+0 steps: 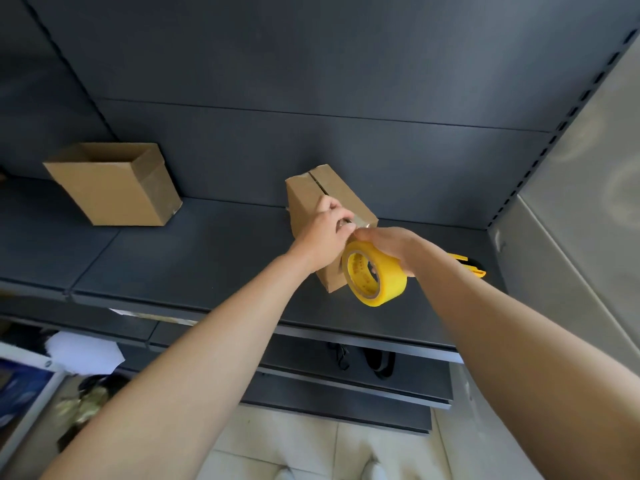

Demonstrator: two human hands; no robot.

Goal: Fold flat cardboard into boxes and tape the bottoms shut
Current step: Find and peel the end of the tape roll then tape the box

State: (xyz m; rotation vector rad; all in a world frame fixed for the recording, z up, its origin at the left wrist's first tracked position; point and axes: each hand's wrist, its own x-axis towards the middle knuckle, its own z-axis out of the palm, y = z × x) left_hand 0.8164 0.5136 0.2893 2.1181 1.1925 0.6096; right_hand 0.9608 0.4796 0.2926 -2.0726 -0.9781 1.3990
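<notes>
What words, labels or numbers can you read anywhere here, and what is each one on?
No text can be read outright.
Yellow tape roll, in the right hand: red print on the inner core, too small and blurred to read.
Box being taped and open box on the left: no print visible.
Blue and white object at lower left: blurred, nothing legible.

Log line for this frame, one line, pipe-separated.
phase: taping bottom | left hand pinches tape end on brown cardboard box | right hand grips yellow tape roll | visible seam untaped
</notes>
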